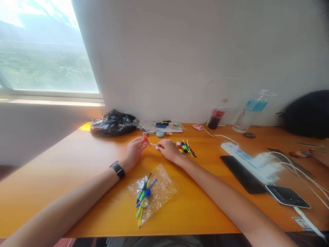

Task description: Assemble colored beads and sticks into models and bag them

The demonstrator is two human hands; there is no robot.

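Observation:
My left hand (135, 149), with a dark band on its wrist, pinches a small red piece (146, 139) at its fingertips. Opposite it, my right hand (168, 149) is closed on a thin white stick (153, 144) that points toward the red piece. Whether the two parts touch is too small to tell. Just right of my right hand lie several round coloured caps (184, 147) and thin coloured sticks with forked ends (189, 149). Nearer to me, a see-through plastic bag (164, 185) has blue, yellow, green and black pieces (146, 193) on it or in it.
At the back are a black plastic bag (113, 123), a white sheet with small tools (164, 127) and a small round tin (159, 134). To the right stand a cola bottle (216, 116) and a water bottle (246, 115), behind a power strip (246, 161), cables and a black phone (241, 174).

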